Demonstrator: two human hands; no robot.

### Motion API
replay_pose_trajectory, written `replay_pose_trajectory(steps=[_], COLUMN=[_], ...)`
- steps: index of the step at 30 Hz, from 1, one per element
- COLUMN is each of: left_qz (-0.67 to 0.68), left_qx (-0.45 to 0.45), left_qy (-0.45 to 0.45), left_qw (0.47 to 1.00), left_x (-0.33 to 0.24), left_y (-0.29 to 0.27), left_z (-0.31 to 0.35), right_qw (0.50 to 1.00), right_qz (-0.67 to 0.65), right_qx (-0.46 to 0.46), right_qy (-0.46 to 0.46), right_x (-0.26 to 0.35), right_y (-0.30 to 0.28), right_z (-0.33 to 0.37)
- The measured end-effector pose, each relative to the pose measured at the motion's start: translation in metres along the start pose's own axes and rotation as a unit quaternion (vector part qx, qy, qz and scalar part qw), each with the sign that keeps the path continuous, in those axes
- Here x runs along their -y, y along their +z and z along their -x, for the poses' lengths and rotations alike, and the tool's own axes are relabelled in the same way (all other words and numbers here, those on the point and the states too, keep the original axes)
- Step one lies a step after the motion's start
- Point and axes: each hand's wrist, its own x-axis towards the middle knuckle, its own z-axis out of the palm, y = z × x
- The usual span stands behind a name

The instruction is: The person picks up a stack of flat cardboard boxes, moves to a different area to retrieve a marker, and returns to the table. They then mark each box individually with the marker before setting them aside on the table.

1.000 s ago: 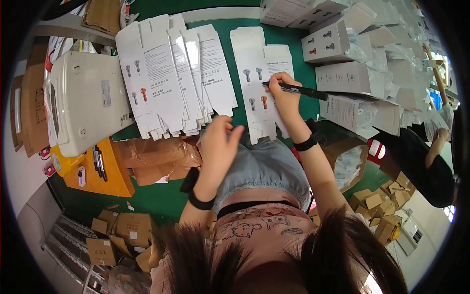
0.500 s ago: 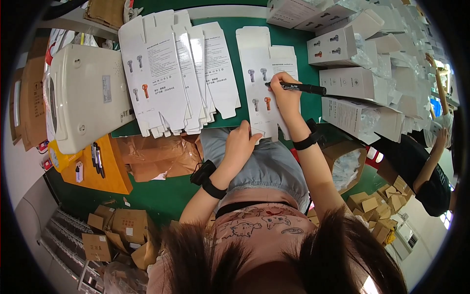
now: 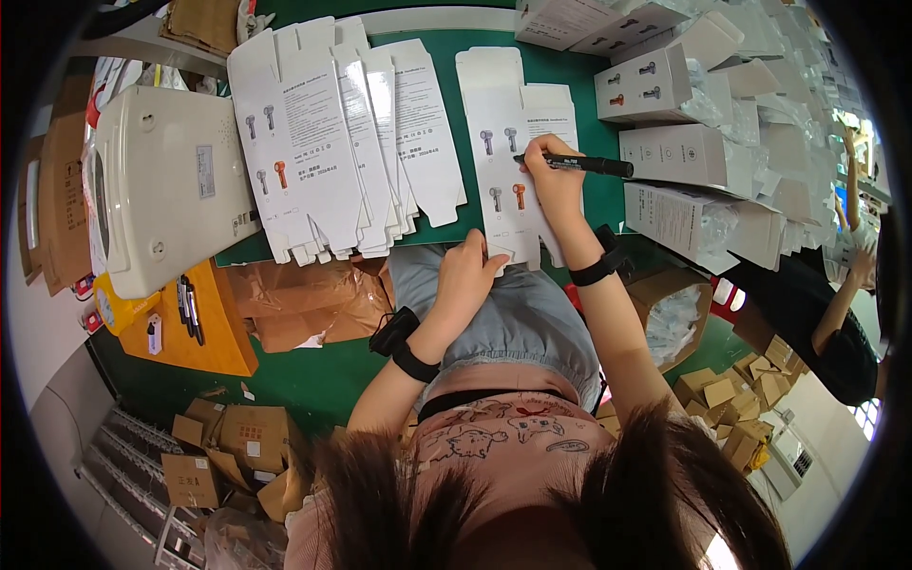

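A flat, unfolded white carton (image 3: 495, 106) printed with small handheld fans lies before me on the green table (image 3: 443, 59). My right hand (image 3: 553, 177) is closed around a black marker (image 3: 591, 165), its tip at or just above the carton beside the upper printed fans. At the carton's lower left edge rests my left hand (image 3: 467, 274), fingers partly bent and thumb on the card; it appears to steady the carton, though its grip is partly hidden. To the left lies a spread pile of similar flat cartons (image 3: 313, 142).
Standing white boxes (image 3: 671, 157) with clear plastic bags in them crowd the right side. A cream-coloured machine (image 3: 176, 190) stands at the left. Pens (image 3: 191, 309) lie on an orange surface (image 3: 228, 332). Brown cardboard boxes (image 3: 252, 437) sit on the floor. Another person (image 3: 807, 313) is at far right.
My hands, the marker and the carton look almost unmoved. At far right the other person has shifted slightly.
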Motion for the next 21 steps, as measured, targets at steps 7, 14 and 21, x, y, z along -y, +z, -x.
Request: replay_pose_trajectory(steps=[7,14,21], left_qz=[0.024,0.024,0.014], left_qx=[-0.02,-0.017,-0.024], left_qy=[-0.003,0.007,0.007], left_qw=[0.999,1.0,1.0], left_x=[0.003,0.002,0.0], left_y=[-0.001,-0.002,-0.003], left_z=[0.001,-0.001,-0.001], right_qw=[0.999,0.991,0.986], right_qz=[-0.044,0.041,0.077], right_qx=[0.004,0.119,0.119], right_qy=[0.006,-0.038,-0.093], right_x=[0.002,-0.003,-0.001], right_y=[-0.018,-0.015,-0.013], right_z=[0.041,0.071,0.07])
